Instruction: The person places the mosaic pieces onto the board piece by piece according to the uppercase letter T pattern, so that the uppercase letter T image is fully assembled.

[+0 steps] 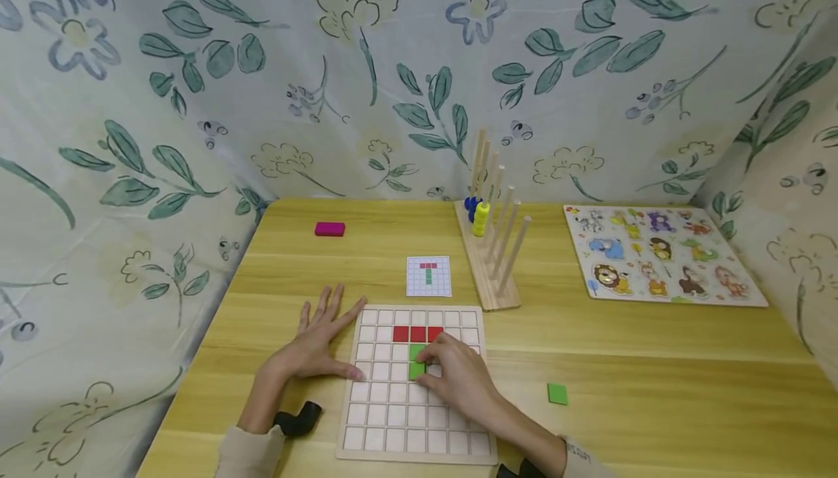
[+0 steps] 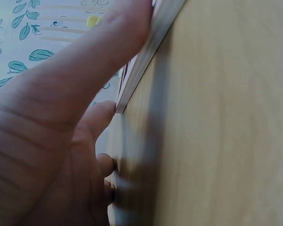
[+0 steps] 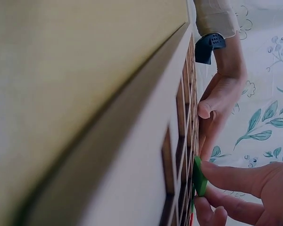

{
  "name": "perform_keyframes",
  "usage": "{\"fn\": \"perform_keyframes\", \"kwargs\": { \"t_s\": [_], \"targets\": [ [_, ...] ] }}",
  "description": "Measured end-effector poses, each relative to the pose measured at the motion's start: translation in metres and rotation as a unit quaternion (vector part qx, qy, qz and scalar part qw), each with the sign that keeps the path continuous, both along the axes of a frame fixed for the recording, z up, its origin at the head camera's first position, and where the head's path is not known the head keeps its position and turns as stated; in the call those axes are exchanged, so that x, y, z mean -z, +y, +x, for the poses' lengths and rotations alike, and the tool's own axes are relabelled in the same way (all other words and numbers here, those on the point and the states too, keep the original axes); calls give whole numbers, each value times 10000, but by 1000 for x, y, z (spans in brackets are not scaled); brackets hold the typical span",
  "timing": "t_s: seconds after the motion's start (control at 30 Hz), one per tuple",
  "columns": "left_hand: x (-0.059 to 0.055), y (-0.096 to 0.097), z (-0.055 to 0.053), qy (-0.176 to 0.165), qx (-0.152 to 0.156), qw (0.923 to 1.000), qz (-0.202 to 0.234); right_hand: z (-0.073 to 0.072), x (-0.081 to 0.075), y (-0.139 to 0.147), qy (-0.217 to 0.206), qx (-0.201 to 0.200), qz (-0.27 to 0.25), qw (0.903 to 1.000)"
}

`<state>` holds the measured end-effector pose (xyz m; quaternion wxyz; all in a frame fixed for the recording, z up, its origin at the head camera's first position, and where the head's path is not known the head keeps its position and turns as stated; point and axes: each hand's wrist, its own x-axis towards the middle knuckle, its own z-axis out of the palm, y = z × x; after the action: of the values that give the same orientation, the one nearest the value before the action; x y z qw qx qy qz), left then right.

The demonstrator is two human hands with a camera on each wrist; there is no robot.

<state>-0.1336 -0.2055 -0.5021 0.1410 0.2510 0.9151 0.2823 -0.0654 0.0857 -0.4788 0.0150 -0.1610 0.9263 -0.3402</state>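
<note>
A square wooden grid board (image 1: 345, 420) lies on the table, with three red tiles (image 1: 417, 334) in a row in its upper part. Directly below the middle red one sits a green tile (image 1: 416, 351). My right hand (image 1: 461, 380) pinches another green tile (image 1: 416, 371) between thumb and fingers, one cell lower; in the right wrist view this tile (image 3: 199, 176) stands tilted against the grid. My left hand (image 1: 317, 343) is spread at the board's left side, thumb on the edge and index fingertip at the upper left corner.
A loose green tile (image 1: 557, 393) lies right of the board. Behind the board are a pattern card (image 1: 428, 290), a magenta block (image 1: 330, 229) and a wooden peg stand (image 1: 487, 289) with blue and yellow beads. An animal puzzle board (image 1: 644, 252) lies at the back right, before a floral curtain (image 1: 366, 121).
</note>
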Motion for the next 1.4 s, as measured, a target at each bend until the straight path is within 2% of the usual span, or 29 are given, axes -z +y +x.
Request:
{"fn": "perform_keyframes", "kwargs": {
  "t_s": [0.33, 1.07, 1.23, 1.4],
  "targets": [
    [-1, 0, 0, -8, -36, 10000, -6, -1, 0, -3, -34, 90, 127, 9999],
    [-1, 0, -1, 17, -33, 10000, -22, -2, 1, -1, -201, 277, -147, 9993],
    [0, 1, -1, 30, 5, 10000, -27, -3, -7, 19, -360, 327, -415, 9980],
    [1, 0, 0, 63, 15, 10000, -25, 1, -11, 71, -438, 302, -871, 9948]
  ]
}}
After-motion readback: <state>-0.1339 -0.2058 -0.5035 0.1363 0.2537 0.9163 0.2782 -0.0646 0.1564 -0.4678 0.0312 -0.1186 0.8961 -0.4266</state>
